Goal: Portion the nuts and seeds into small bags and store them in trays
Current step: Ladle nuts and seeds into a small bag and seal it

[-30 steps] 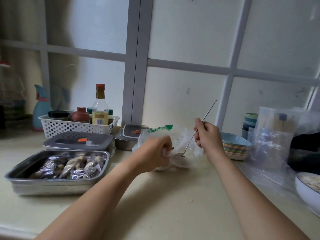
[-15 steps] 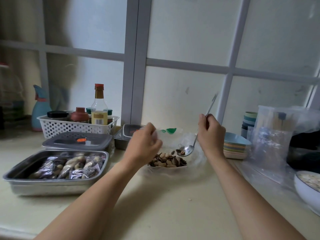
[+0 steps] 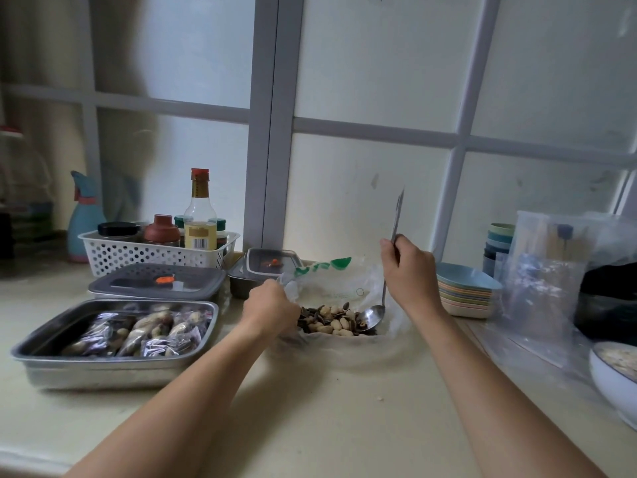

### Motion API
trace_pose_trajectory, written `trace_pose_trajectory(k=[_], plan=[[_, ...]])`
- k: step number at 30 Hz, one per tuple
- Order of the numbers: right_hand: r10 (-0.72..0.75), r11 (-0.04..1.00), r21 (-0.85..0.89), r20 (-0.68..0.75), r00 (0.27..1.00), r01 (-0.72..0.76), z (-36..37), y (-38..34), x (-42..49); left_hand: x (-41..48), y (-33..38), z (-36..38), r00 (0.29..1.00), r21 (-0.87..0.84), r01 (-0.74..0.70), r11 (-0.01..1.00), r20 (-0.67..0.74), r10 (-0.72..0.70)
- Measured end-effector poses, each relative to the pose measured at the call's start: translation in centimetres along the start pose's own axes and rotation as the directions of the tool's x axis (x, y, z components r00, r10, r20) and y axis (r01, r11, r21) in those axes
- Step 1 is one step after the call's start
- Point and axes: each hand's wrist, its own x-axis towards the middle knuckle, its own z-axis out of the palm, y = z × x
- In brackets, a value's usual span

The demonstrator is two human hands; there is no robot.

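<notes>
Counter [image 3: 344,426]: left hand [image 3: 270,310] pinching bag [image 3: 337,288] open; right hand [image 3: 410,270] gripping spoon [image 3: 374,313] in nuts [image 3: 331,320].

We can read no words or numbers anywhere. The bottle [image 3: 200,215] in the white basket [image 3: 138,251] carries a yellow label with a barcode, too blurred to read; green print on the plastic bag [image 3: 331,281] is also illegible.

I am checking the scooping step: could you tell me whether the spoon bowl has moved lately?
Yes. The spoon has dropped toward the counter into the nuts.
</notes>
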Motion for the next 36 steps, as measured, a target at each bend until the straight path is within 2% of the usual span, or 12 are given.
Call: trace_pose_trajectory(k=[7, 11, 14, 17, 22, 24, 25, 27, 29, 31, 33, 36], plan=[[0.095, 0.994, 0.050, 0.084, 0.992, -0.099, 0.4, -0.4, -0.3, -0.8, 1.0, 0.0, 0.996, -0.414, -0.075, 0.907, -0.069, 0.050], [0.257, 0.957, 0.097, 0.162, 0.953, -0.275, 0.2, -0.4, -0.4, -0.9, 1.8, -0.4, 0.980, -0.540, -0.193, 0.819, -0.141, 0.138], [0.414, 0.872, 0.170, 0.248, 0.876, -0.460, 0.5, 0.1, -0.5, -1.2, 2.3, -0.6, 0.960, -0.614, -0.280, 0.738, -0.180, 0.214], [0.544, 0.724, 0.273, 0.340, 0.767, -0.634, 0.5, 0.1, -0.6, -1.4, 2.5, -0.8, 0.949, -0.660, -0.314, 0.682, -0.205, 0.239], [0.637, 0.551, 0.296, 0.454, 0.622, -0.780, 0.6, 0.5, -0.7, -1.2, 2.3, -0.8, 0.946, -0.703, -0.321, 0.635, -0.208, 0.248], [0.666, 0.496, 0.282, 0.484, 0.568, -0.822, 0.9, 0.8, -0.8, -1.0, 2.2, -0.7, 0.956, -0.673, -0.295, 0.678, -0.199, 0.217], [0.673, 0.475, 0.279, 0.496, 0.548, -0.835, 1.0, 0.9, -0.8, -0.8, 2.0, -0.6, 0.959, -0.600, -0.281, 0.749, -0.206, 0.195], [0.676, 0.449, 0.284, 0.513, 0.530, -0.847, 1.0, 1.0, -0.9, -0.5, 1.4, -0.2, 0.960, -0.328, -0.245, 0.912, -0.217, 0.179], [0.674, 0.443, 0.290, 0.516, 0.528, -0.848, 1.0, 1.0, -0.9, -0.4, 0.8, 0.2, 0.963, -0.103, -0.209, 0.973, -0.196, 0.186], [0.670, 0.442, 0.295, 0.519, 0.530, -0.847, 1.1, 1.0, -0.9, -0.3, 0.5, 0.4, 0.961, 0.026, -0.178, 0.984, -0.212, 0.179], [0.666, 0.436, 0.311, 0.520, 0.535, -0.844, 1.1, 0.9, -0.9, -0.4, 0.7, -0.1, 0.907, 0.143, -0.216, 0.966, -0.337, 0.253], [0.658, 0.454, 0.335, 0.500, 0.564, -0.826, 0.9, 0.8, -0.9, -0.7, 1.3, -0.6, 0.810, 0.038, -0.467, 0.884, -0.382, 0.444]])
